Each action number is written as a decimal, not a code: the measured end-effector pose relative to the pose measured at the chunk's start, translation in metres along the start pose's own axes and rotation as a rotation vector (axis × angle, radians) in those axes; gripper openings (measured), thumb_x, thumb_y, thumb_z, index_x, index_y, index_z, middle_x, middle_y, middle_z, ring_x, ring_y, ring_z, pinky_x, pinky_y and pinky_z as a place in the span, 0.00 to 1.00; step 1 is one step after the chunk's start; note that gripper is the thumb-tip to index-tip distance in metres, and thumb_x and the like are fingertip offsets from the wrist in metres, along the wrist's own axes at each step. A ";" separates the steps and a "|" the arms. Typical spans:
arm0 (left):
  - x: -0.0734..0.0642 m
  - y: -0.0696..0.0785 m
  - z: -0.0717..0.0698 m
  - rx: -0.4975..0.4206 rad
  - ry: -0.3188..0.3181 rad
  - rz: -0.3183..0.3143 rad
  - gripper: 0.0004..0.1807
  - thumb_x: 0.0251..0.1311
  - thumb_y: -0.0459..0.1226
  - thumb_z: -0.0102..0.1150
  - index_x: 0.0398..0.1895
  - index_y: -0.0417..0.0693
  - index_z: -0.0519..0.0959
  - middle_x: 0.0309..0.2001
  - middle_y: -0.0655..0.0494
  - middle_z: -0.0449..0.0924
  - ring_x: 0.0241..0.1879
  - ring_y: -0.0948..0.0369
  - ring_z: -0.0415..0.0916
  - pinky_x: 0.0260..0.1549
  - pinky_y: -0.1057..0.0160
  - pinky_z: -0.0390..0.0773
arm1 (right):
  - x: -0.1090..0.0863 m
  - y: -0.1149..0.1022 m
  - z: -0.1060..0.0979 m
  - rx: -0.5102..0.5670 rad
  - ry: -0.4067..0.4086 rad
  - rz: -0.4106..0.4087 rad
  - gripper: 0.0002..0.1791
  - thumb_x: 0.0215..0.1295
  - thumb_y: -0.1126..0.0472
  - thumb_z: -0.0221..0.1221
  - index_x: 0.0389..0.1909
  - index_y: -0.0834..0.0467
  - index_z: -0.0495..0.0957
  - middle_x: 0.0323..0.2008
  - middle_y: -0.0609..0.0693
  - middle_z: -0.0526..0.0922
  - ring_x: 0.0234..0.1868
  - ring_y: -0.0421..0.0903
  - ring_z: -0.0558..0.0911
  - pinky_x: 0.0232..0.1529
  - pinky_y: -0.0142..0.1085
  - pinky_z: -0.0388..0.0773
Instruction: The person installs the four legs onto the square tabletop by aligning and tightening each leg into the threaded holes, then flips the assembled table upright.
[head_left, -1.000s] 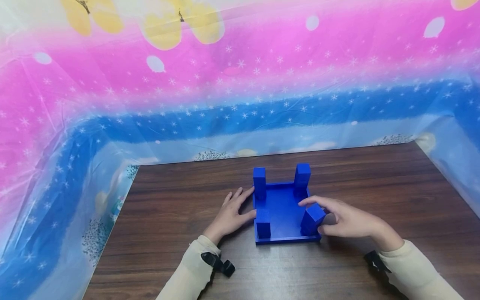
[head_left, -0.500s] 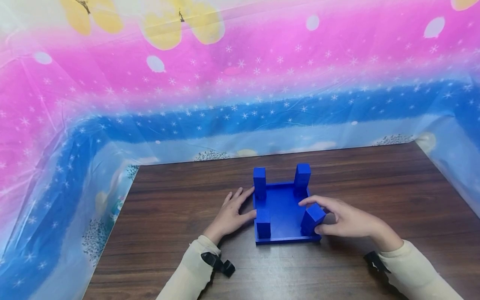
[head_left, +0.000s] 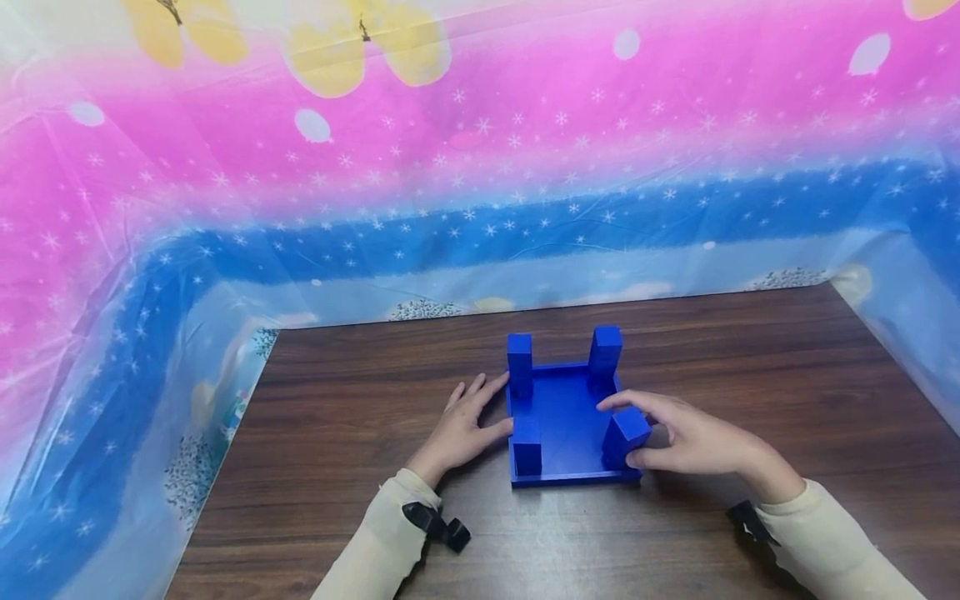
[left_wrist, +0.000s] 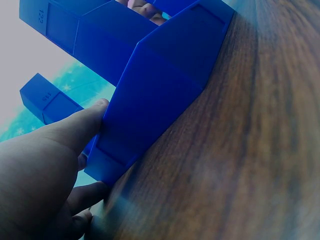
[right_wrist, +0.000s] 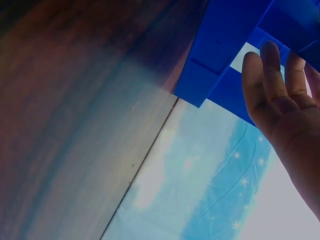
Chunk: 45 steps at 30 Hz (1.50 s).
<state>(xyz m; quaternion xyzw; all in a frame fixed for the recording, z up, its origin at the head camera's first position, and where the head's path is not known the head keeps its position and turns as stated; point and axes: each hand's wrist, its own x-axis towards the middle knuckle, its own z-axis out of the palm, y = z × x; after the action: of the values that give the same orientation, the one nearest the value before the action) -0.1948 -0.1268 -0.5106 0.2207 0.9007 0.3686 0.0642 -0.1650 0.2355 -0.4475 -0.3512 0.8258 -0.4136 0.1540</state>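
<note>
A blue tray-like base [head_left: 570, 433] lies on the table with a square blue post at each corner. Three posts stand upright: back left [head_left: 519, 367], back right [head_left: 604, 358] and front left [head_left: 527, 447]. The front right post [head_left: 626, 435] leans to the right, and my right hand [head_left: 701, 437] holds it between thumb and fingers. My left hand [head_left: 461, 429] lies spread on the table, its index finger and thumb touching the base's left side. In the left wrist view the thumb [left_wrist: 87, 122] presses against the base wall; small digits mark two posts.
The brown wood-grain table [head_left: 360, 392] extends around the base on every side. A pink and blue patterned cloth [head_left: 450, 183] hangs behind the table and along both sides. Black straps [head_left: 437, 527] circle both wrists over pale sleeves.
My right thumb has slid a little to the left, onto the lower part of the front right post. My left hand and the base stay where they were.
</note>
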 end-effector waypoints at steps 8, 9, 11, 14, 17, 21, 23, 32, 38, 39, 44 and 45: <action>0.000 0.000 0.000 -0.007 0.000 -0.002 0.40 0.73 0.49 0.65 0.84 0.52 0.62 0.78 0.46 0.66 0.83 0.46 0.49 0.81 0.42 0.37 | 0.001 -0.002 0.001 -0.025 0.003 0.031 0.33 0.69 0.58 0.71 0.72 0.56 0.70 0.68 0.58 0.76 0.18 0.29 0.61 0.19 0.30 0.70; 0.000 -0.001 0.000 -0.006 -0.001 -0.002 0.40 0.73 0.49 0.65 0.84 0.52 0.62 0.78 0.46 0.66 0.83 0.46 0.49 0.81 0.42 0.37 | 0.001 -0.002 0.001 -0.030 0.004 0.038 0.33 0.69 0.57 0.71 0.72 0.56 0.71 0.68 0.58 0.76 0.18 0.30 0.61 0.19 0.30 0.70; 0.000 -0.001 0.000 -0.008 -0.002 -0.003 0.40 0.73 0.49 0.65 0.84 0.52 0.62 0.78 0.46 0.66 0.83 0.46 0.49 0.81 0.42 0.37 | 0.001 -0.003 0.001 -0.040 0.005 0.053 0.33 0.69 0.56 0.71 0.72 0.54 0.71 0.68 0.57 0.76 0.18 0.30 0.63 0.19 0.31 0.71; 0.000 -0.001 0.000 -0.010 -0.001 -0.003 0.40 0.73 0.49 0.65 0.84 0.53 0.62 0.78 0.46 0.66 0.83 0.46 0.49 0.81 0.42 0.37 | 0.002 -0.004 0.002 -0.058 0.003 0.068 0.33 0.70 0.54 0.70 0.72 0.53 0.71 0.68 0.56 0.75 0.22 0.33 0.67 0.21 0.32 0.73; 0.000 -0.001 0.000 -0.011 -0.001 -0.005 0.40 0.73 0.49 0.65 0.84 0.52 0.62 0.78 0.46 0.67 0.83 0.46 0.49 0.81 0.42 0.37 | 0.001 -0.003 0.003 -0.075 0.004 0.070 0.33 0.70 0.53 0.70 0.72 0.52 0.71 0.68 0.54 0.76 0.29 0.36 0.73 0.25 0.33 0.74; -0.001 -0.001 0.000 -0.008 -0.003 -0.005 0.40 0.73 0.49 0.65 0.84 0.52 0.62 0.78 0.47 0.66 0.83 0.46 0.49 0.81 0.42 0.37 | 0.000 -0.001 0.002 -0.074 0.004 0.043 0.34 0.69 0.54 0.71 0.74 0.48 0.70 0.70 0.52 0.75 0.47 0.42 0.77 0.32 0.34 0.78; 0.000 -0.001 0.000 -0.009 -0.003 -0.003 0.40 0.73 0.49 0.65 0.84 0.52 0.62 0.78 0.47 0.66 0.83 0.46 0.49 0.81 0.42 0.37 | -0.001 0.000 0.001 -0.063 -0.003 0.003 0.37 0.68 0.58 0.71 0.75 0.47 0.68 0.70 0.51 0.75 0.55 0.42 0.77 0.39 0.34 0.80; -0.001 -0.001 0.000 -0.009 -0.002 -0.004 0.40 0.73 0.48 0.65 0.84 0.52 0.62 0.78 0.48 0.66 0.83 0.46 0.49 0.81 0.42 0.37 | -0.001 0.007 -0.003 0.085 -0.078 -0.151 0.45 0.61 0.81 0.59 0.79 0.54 0.62 0.62 0.55 0.79 0.21 0.30 0.61 0.19 0.27 0.67; -0.001 -0.001 0.000 -0.007 0.000 -0.002 0.40 0.73 0.48 0.65 0.83 0.52 0.62 0.78 0.48 0.66 0.83 0.46 0.49 0.81 0.42 0.37 | -0.001 0.005 -0.003 0.073 -0.068 -0.139 0.45 0.61 0.80 0.59 0.78 0.53 0.62 0.62 0.52 0.78 0.21 0.29 0.62 0.19 0.28 0.69; -0.001 -0.001 0.000 -0.008 0.001 -0.003 0.40 0.73 0.48 0.65 0.83 0.52 0.62 0.78 0.48 0.66 0.83 0.47 0.49 0.81 0.42 0.37 | -0.001 0.004 -0.003 0.072 -0.068 -0.138 0.45 0.61 0.80 0.60 0.78 0.53 0.62 0.62 0.52 0.78 0.21 0.29 0.62 0.19 0.28 0.69; -0.001 0.000 0.000 -0.009 0.003 -0.003 0.40 0.73 0.48 0.65 0.83 0.52 0.62 0.78 0.47 0.66 0.83 0.46 0.49 0.81 0.42 0.37 | -0.002 0.004 -0.003 0.069 -0.070 -0.134 0.44 0.62 0.79 0.61 0.78 0.52 0.63 0.61 0.51 0.78 0.21 0.29 0.62 0.19 0.28 0.69; -0.001 0.000 0.000 -0.008 0.003 -0.003 0.40 0.73 0.48 0.65 0.83 0.52 0.62 0.78 0.47 0.66 0.83 0.46 0.49 0.81 0.42 0.37 | -0.002 0.004 -0.003 0.071 -0.072 -0.133 0.44 0.62 0.80 0.60 0.78 0.52 0.63 0.61 0.52 0.78 0.21 0.28 0.62 0.19 0.28 0.68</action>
<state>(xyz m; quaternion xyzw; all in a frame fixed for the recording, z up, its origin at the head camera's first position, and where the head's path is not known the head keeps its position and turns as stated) -0.1939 -0.1271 -0.5111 0.2185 0.8996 0.3727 0.0642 -0.1674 0.2401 -0.4494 -0.4140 0.7795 -0.4390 0.1680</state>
